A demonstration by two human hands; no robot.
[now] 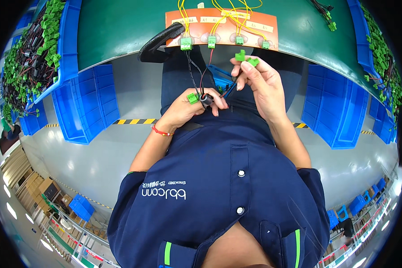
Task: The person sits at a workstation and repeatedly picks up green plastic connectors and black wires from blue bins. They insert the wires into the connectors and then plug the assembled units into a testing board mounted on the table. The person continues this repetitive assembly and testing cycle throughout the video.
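My left hand (183, 109) is closed around a wire harness, with a black cylindrical core (206, 99) and a green connector (192, 98) showing at its fingers. Dark and red wires (192, 71) run up from it to two green terminal blocks, a left one (186, 43) and the one beside it (211, 41), on the orange board's near edge. My right hand (265, 82) pinches a green connector (253, 61) between thumb and fingers. Another green connector (240, 55) stands at its fingertips, just below a third terminal block (239, 40) and apart from it.
The orange board (172, 27) lies on a green tabletop (116, 31), with yellow wires (219, 6) behind its blocks. A black padded strap (158, 42) hangs at its left. Blue bins (69, 40) heaped with green-ended harnesses flank both sides. Blue crates (87, 105) stand below the table.
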